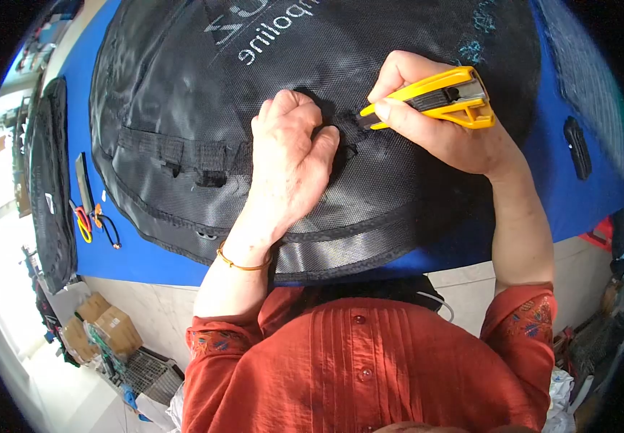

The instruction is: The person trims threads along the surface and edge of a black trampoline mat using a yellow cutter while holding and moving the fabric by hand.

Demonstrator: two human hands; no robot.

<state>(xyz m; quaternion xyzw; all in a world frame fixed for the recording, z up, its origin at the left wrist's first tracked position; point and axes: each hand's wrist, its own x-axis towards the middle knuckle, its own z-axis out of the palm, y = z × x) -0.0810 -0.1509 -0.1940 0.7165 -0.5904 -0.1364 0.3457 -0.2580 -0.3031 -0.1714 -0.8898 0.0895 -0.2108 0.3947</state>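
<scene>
A large round black mesh trampoline mat (204, 94) lies across the blue table, with white lettering near its far edge. A black webbing strap (204, 155) with buckles runs over it. My left hand (290, 148) rests on the mat by the strap, fingers curled and pressed into the fabric; what lies beneath them is partly hidden. My right hand (427, 119) is closed round a yellow-and-black hand tool (427, 99) with a narrow pointed front and metal at its back end. The tool's tip touches or hovers close to the mat, just right of my left thumb.
Scissors (82, 222) and a dark flat strip (83, 180) lie on the blue cloth (146, 256) at left, beside a long black padded piece (52, 180). A small black object (577, 148) lies at right. Cardboard boxes (113, 325) stand on the floor at lower left.
</scene>
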